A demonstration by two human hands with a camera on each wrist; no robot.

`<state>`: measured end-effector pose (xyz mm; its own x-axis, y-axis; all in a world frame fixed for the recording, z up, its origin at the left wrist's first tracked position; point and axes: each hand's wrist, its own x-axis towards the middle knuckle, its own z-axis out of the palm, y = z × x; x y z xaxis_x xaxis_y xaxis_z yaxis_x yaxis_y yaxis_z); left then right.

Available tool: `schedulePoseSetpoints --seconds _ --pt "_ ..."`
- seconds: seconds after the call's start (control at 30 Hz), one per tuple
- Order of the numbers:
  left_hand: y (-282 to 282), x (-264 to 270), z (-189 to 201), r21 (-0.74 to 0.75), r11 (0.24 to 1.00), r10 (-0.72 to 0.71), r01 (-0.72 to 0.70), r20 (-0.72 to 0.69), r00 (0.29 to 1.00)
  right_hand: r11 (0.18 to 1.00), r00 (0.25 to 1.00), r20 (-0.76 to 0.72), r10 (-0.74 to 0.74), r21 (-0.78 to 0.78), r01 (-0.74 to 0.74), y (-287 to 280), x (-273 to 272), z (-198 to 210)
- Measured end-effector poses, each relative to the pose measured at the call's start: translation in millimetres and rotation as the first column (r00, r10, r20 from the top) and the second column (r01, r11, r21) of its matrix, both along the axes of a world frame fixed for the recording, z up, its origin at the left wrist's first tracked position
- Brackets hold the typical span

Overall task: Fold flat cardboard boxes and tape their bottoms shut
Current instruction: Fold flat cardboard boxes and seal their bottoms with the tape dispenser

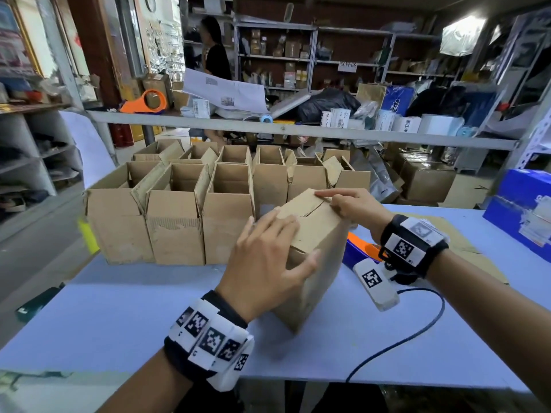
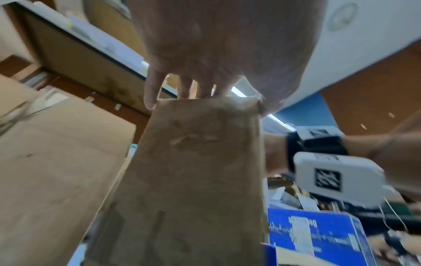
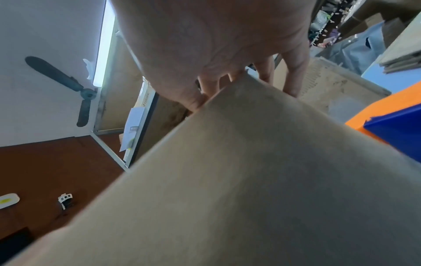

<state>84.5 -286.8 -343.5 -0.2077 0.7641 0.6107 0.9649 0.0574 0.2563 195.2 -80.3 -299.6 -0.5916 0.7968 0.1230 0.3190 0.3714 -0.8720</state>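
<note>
Head view: pale blue table (image 1: pixel 119 317) amid cluttered stockroom shelves (image 1: pixel 313 46), both hands' straight fingers (image 1: pixel 269 228) flat on cardboard box (image 1: pixel 316 263).

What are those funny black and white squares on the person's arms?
They are square code tags on white blocks, strapped to black bands on the left wrist and the right wrist. A white tagged box with a dark cable hangs under the right one. No sleeves show.

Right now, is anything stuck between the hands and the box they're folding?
No. The left hand lies flat on the box, and the right hand presses its top flaps. Nothing visible sits between.
</note>
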Motion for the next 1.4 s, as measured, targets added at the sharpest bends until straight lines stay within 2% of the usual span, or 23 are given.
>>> schedulePoseSetpoints --seconds 0.1,0.17,0.23,0.33,0.4,0.47,0.5,0.53,0.57,0.6,0.67,0.83,0.97,1.03,1.13,1.2,1.23,1.3,1.33,1.4 --pt "-5 -27 -2 -0.021 0.991 -0.124 0.129 0.17 0.978 0.999 0.999 -0.043 0.031 -0.029 -0.032 -11 23 -2" --pt "-7 -41 -3 -0.019 0.98 -0.187 0.2 0.275 0.943 0.999 0.997 -0.06 0.048 0.021 -0.046 -20 39 -9" --pt "-6 -49 -1 -0.005 0.981 -0.179 0.194 0.362 0.915 0.99 0.999 -0.029 0.042 0.133 -0.037 -29 51 -16" --pt "-3 -61 4 0.041 0.979 -0.194 0.199 0.484 0.853 0.979 0.996 -0.055 0.068 0.196 -0.056 -37 62 -23" --pt "-2 -67 5 0.073 0.975 -0.217 0.209 0.495 0.841 0.991 0.985 -0.149 0.085 0.118 -0.068 -29 65 -25" --pt "-1 -69 6 0.08 0.972 -0.231 0.219 0.48 0.846 1.0 0.984 -0.18 -0.007 -0.009 0.005 -11 65 -27" --pt "-2 -68 5 0.082 0.972 -0.233 0.221 0.471 0.851 0.997 0.993 -0.098 -0.069 0.017 0.071 3 64 -31" --pt "-3 -68 5 0.085 0.972 -0.235 0.221 0.464 0.854 0.987 0.992 0.068 -0.109 0.128 0.1 18 63 -38" --pt "-4 -67 5 0.087 0.971 -0.236 0.221 0.46 0.856 0.965 0.954 0.268 -0.136 0.253 0.067 32 62 -48" --pt "-5 -66 5 0.087 0.971 -0.236 0.221 0.459 0.856 0.94 0.88 0.445 -0.164 0.341 0.003 42 59 -58" --pt "-6 -66 4 0.09 0.972 -0.235 0.219 0.457 0.858 0.918 0.739 0.642 -0.206 0.388 -0.081 54 52 -79" --pt "-7 -65 2 0.108 0.972 -0.235 0.208 0.467 0.852 0.847 0.592 0.739 -0.321 0.504 -0.171 63 38 -97" --pt "-9 -66 1 0.135 0.965 -0.264 0.227 0.487 0.832 0.857 0.579 0.763 -0.288 0.475 -0.199 63 36 -85" --pt "-8 -65 -1 0.159 0.961 -0.277 0.227 0.491 0.826 0.859 0.633 0.724 -0.275 0.48 -0.175 65 43 -63" --pt "-8 -61 -4 0.185 0.957 -0.288 0.224 0.516 0.806 0.88 0.803 0.545 -0.242 0.472 -0.055 60 60 -12" --pt "-7 -60 -5 0.199 0.955 -0.293 0.219 0.527 0.798 0.92 0.943 0.297 -0.151 0.392 0.024 48 66 26" --pt "-7 -60 -6 0.199 0.956 -0.29 0.216 0.528 0.798 0.95 0.986 0.138 -0.095 0.31 0.048 38 65 43" --pt "-6 -60 -5 0.184 0.959 -0.281 0.214 0.537 0.796 0.987 0.997 -0.082 0.004 0.158 0.009 10 57 70" --pt "-7 -60 -5 0.172 0.961 -0.277 0.218 0.542 0.794 0.992 0.991 -0.126 0.054 0.118 -0.039 -6 49 78" --pt "-8 -60 -3 0.143 0.965 -0.263 0.221 0.534 0.804 0.986 0.982 -0.124 0.144 0.101 -0.131 -36 30 84"
